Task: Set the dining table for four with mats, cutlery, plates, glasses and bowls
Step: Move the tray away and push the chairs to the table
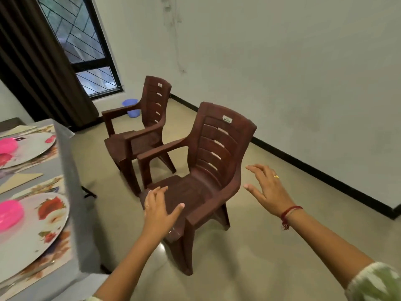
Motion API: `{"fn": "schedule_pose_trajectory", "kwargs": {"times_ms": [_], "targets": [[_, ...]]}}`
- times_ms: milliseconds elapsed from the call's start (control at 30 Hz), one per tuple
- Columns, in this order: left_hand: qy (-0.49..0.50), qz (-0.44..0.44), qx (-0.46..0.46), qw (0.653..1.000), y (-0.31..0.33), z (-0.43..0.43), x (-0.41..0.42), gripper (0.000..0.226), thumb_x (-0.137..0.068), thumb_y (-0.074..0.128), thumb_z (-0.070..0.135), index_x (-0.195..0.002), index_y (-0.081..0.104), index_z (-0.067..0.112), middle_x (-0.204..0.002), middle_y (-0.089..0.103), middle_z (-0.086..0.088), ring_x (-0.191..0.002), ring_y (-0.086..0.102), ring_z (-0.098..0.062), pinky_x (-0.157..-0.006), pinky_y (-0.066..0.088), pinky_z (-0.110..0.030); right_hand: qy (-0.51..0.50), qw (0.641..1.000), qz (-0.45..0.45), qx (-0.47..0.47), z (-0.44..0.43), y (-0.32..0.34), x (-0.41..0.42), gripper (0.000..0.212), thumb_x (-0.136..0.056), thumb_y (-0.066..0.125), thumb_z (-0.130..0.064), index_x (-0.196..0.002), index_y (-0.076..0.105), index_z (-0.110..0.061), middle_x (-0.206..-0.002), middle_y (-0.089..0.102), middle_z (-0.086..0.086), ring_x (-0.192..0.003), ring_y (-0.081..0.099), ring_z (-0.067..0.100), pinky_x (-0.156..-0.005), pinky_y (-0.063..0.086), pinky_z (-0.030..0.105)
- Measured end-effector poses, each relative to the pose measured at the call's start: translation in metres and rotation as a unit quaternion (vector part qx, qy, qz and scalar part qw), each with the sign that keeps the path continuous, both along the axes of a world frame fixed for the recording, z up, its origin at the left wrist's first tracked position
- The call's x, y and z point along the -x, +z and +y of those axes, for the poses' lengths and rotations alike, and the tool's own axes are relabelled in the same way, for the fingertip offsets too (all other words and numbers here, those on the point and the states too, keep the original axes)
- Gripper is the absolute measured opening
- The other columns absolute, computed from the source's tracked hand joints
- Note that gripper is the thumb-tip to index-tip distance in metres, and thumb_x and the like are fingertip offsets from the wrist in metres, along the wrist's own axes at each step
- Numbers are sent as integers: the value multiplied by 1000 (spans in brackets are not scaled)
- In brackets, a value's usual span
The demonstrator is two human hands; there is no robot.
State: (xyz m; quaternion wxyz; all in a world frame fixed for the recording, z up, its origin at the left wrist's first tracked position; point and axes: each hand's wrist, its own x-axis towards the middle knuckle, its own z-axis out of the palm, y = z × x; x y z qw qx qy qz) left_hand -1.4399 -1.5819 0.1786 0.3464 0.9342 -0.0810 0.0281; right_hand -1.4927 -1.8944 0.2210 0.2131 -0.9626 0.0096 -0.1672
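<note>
The dining table [65, 192] with a grey cloth runs along the left edge. On it lie two floral mats, the near mat [60, 248] and the far mat [45, 157]. Each mat carries a flowered plate, near plate [39, 231] and far plate [32, 146], with a pink bowl on it, near bowl [9, 215] and far bowl [7, 145]. My left hand [159, 210] hovers open over the near brown chair's [208, 161] front armrest. Beside that chair's back, my right hand [268, 190] is spread open, apart from it.
A second brown plastic chair [149, 118] stands behind the first, facing the table. A blue bucket [130, 107] sits on the floor under the window [84, 51]. A dark curtain [36, 68] hangs at the left. Tiled floor lies to the right up to the wall.
</note>
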Motion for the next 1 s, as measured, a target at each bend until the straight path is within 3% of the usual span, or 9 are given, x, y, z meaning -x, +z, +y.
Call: {"fn": "schedule_pose_trajectory", "kwargs": {"times_ms": [133, 467, 600, 800, 1000], "targets": [[22, -3, 21, 1000, -4, -95, -56, 76, -77, 56, 62, -139, 37, 22, -143, 30, -5, -139, 19, -29, -110, 28, -51, 28, 1000, 5, -6, -86, -6, -74, 76, -83, 23, -70, -137, 42, -22, -133, 42, 4, -121, 41, 20, -100, 40, 36], [119, -29, 48, 991, 10, -280, -201, 77, -75, 57, 62, -137, 40, 20, -137, 34, -3, -134, 26, -27, -106, 31, -51, 155, 987, 12, 43, -280, 29, -277, 76, -84, 18, -75, -137, 43, -24, -133, 42, 0, -123, 39, 15, -103, 35, 31], [164, -50, 63, 983, 8, -324, -253, 67, -80, 68, 46, -136, 42, 19, -138, 35, -5, -133, 27, -27, -106, 30, -50, 197, 980, 0, 26, -312, 26, -353, 77, -83, 17, -75, -139, 38, -26, -136, 38, -1, -126, 36, 14, -105, 36, 32], [224, -44, 55, 972, 2, -365, -353, 78, -75, 59, 65, -135, 44, 16, -139, 37, -10, -134, 30, -33, -108, 25, -51, 287, 956, -12, 57, -341, 22, -494, 69, -87, 25, -69, -140, 36, -27, -137, 38, -1, -125, 39, 15, -105, 38, 34], [301, -63, 51, 950, 9, -385, -410, 85, -66, 47, 75, -130, 46, 19, -132, 39, -6, -130, 34, -28, -106, 28, -48, 410, 908, -42, 71, -325, 31, -611, 63, -90, 31, -64, -139, 38, -25, -134, 41, 1, -120, 41, 17, -101, 36, 31]]}}
